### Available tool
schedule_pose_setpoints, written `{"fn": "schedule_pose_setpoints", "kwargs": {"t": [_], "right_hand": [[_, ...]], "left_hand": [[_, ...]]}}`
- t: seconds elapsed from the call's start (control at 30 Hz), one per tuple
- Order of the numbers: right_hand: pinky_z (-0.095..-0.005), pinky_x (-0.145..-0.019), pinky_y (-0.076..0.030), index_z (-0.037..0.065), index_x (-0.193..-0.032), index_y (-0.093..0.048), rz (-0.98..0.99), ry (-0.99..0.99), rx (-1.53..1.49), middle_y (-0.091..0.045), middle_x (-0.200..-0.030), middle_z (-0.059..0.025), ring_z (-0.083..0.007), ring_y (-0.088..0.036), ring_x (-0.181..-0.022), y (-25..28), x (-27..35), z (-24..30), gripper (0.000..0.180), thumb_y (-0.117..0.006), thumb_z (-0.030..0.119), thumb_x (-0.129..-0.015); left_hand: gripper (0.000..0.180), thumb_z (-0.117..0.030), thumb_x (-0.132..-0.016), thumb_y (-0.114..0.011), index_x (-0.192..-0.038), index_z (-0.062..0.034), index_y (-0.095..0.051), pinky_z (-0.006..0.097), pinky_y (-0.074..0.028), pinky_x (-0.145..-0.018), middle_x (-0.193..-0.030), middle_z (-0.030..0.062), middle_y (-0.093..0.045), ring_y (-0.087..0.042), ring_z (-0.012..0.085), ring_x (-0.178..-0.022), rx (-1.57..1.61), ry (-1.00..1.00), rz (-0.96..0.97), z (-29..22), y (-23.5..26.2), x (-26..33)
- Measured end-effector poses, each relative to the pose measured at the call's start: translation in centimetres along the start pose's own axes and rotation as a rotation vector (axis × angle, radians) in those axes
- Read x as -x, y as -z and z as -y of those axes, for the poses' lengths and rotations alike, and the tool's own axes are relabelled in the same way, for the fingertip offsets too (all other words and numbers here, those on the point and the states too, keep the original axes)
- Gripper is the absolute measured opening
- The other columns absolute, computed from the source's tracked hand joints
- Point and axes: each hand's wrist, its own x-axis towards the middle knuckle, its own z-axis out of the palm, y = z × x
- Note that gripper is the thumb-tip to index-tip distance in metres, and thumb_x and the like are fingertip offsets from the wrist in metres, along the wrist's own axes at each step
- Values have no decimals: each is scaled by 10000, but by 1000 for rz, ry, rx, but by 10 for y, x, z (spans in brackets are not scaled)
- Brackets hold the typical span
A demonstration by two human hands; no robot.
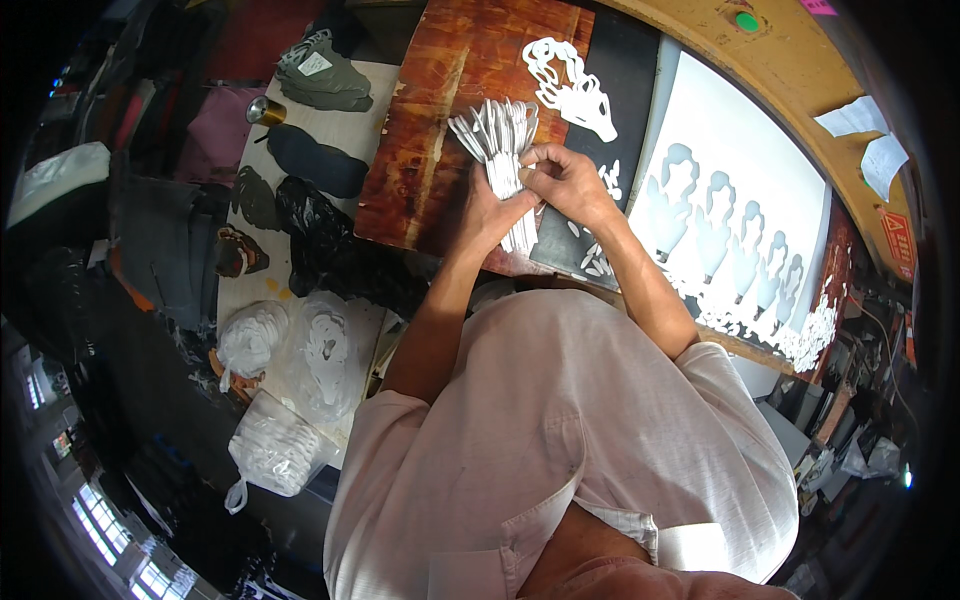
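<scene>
A thick bundle of thin white cut-out pieces (508,133) stands on edge in my grip, its looped upper ends fanned apart and its lower ends packed together. My left hand (489,208) is closed around the lower part of it, thumb across the front. At the bundle's right side my right hand (567,184) is closed, thumb and forefinger pinching its edge; the other fingers are curled. Beyond the hands, loose white looped cut-outs (585,103) lie across the reddish-brown board (425,110) and a black surface (625,75).
On the right, a white sheet (745,135) has several shoe-upper-shaped openings, with small white scraps (815,335) along its near edge. At left are a grey-green shoe (320,80), a gold can (265,111), black plastic (310,215) and clear bags of white pieces (270,445).
</scene>
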Motion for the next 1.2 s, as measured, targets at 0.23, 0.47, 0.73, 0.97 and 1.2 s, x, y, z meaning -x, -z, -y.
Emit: {"fn": "schedule_pose_setpoints", "kwargs": {"t": [0.23,0.47,0.73,0.97,1.2], "right_hand": [[-346,-665,-571,-36,-1117,-735,-133,303,273,-721,-906,-135,-179,-693,-703,-4,6,4,201,-670,28,-938],[-367,-756,-569,-20,-1088,-769,-92,192,369,-717,-1005,-187,-243,-703,-808,-4,14,18,268,-770,138,-872],[-366,-742,-566,-21,-1080,-762,-140,191,366,-717,-1004,-183,-250,-696,-784,-8,14,19,291,-799,171,-865],[-370,-745,-573,-19,-1075,-763,-134,192,369,-724,-1031,-201,-263,-704,-785,-8,16,19,290,-793,182,-868],[-389,-761,-587,0,-1186,-726,-188,169,381,-720,-1055,-210,-291,-714,-794,-12,16,15,359,-774,180,-878]], "left_hand": [[976,-311,-726,-949,-1504,27,-465,443,-524,-1058,-1406,217,-601,-621,317,-1299,-29,66,-68,-3,-8,-3],[860,-221,-755,-916,-1473,3,-499,407,-528,-1042,-1365,163,-623,-631,261,-1251,20,-78,-44,6,-7,-8],[796,-186,-782,-916,-1445,13,-523,366,-541,-1014,-1317,109,-664,-643,184,-1195,2,-90,-60,6,-7,-6],[808,-177,-776,-919,-1451,13,-517,373,-543,-1015,-1320,114,-663,-644,190,-1199,-12,-110,-69,15,-8,-9],[901,-254,-772,-906,-1504,19,-457,437,-509,-1087,-1421,212,-588,-603,315,-1328,1,-7,-50,6,-8,-4]]}}
